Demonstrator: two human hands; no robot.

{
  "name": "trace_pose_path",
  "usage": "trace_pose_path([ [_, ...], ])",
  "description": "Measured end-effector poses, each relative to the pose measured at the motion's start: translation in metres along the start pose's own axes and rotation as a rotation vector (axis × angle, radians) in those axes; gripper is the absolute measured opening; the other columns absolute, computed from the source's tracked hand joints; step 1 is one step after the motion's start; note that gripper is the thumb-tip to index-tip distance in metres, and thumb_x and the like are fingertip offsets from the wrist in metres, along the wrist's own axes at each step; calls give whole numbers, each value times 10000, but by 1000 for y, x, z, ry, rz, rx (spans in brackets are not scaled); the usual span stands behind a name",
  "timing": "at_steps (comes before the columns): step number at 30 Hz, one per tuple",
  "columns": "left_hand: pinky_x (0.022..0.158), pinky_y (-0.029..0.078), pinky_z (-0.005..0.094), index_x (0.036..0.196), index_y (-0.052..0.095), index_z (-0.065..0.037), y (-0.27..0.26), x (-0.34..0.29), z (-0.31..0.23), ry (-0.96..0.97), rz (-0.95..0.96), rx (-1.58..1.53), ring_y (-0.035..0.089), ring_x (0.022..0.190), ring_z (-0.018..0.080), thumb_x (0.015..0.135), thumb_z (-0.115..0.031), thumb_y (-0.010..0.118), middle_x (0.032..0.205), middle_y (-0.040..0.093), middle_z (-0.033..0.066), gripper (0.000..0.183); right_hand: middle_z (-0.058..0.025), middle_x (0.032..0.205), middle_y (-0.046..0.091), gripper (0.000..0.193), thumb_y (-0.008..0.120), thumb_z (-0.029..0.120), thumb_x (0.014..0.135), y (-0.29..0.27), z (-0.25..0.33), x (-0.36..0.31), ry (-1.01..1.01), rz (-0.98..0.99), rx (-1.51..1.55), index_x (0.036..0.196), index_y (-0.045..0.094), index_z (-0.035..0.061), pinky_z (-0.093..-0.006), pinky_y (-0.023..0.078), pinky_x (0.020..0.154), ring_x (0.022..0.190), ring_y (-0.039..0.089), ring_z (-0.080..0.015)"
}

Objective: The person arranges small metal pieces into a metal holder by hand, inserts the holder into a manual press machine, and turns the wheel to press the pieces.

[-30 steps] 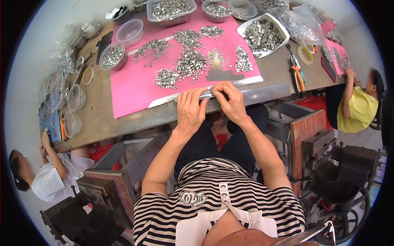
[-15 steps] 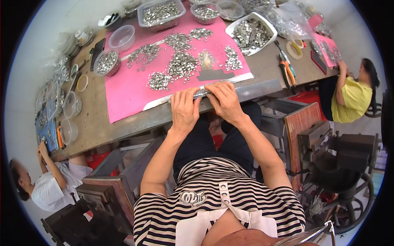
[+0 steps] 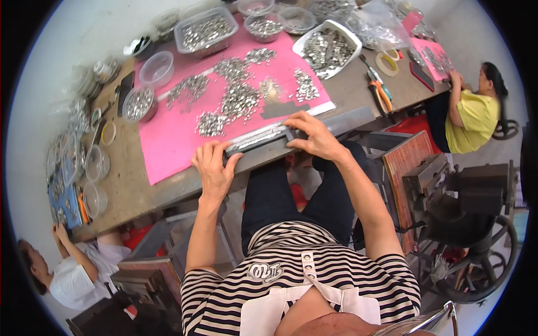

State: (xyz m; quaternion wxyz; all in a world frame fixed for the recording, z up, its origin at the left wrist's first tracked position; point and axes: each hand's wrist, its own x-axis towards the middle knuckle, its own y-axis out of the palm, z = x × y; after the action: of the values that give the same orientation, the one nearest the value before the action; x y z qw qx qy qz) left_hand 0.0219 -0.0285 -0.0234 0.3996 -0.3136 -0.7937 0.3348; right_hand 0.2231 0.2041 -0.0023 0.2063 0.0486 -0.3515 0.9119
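Left hand: the left hand pinches the near-left end of the bar between thumb and fingers.
Right hand: the right hand grips the other end, thumb below, fingers curled over.
Bar: a narrow dark-grey metal bar spans both hands at the front edge of the brown table.
Laid so far: a bright row of silvery metal runs along much of the bar; single pieces are too small to tell.
Left over: small loose silvery heaps on the pink mat, seemingly unused.

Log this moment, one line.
left hand: at dark bar, left end | right hand: at its right end | metal pieces: on pink mat
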Motion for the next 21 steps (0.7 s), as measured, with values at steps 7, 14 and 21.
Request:
trace_pose_path([
  [7,980,375,431,1083,652,-58,25,22,-25,117,-54,-271,564,1036,313,807,-105,785,1051,632,100,309,-135,1061,625,488,834,102,773,-21,3,-40,-42,-189,72,1204,622,13,-384,527,851,971,643,-298],
  [14,846,493,299,1187,619,-6,117,90,-202,416,403,-885,605,910,180,907,-18,696,1030,639,82,290,-90,1051,637,455,855,92,762,-126,47,-216,314,-637,-180,1165,660,11,-323,544,867,970,653,-205],
  [21,988,458,264,1402,576,-2,246,79,-404,407,1004,-1287,604,1100,122,977,-16,571,1231,663,59,425,-64,914,593,397,877,122,719,-146,78,-353,682,-1035,-454,1017,642,6,-301,507,755,815,611,-171],
])
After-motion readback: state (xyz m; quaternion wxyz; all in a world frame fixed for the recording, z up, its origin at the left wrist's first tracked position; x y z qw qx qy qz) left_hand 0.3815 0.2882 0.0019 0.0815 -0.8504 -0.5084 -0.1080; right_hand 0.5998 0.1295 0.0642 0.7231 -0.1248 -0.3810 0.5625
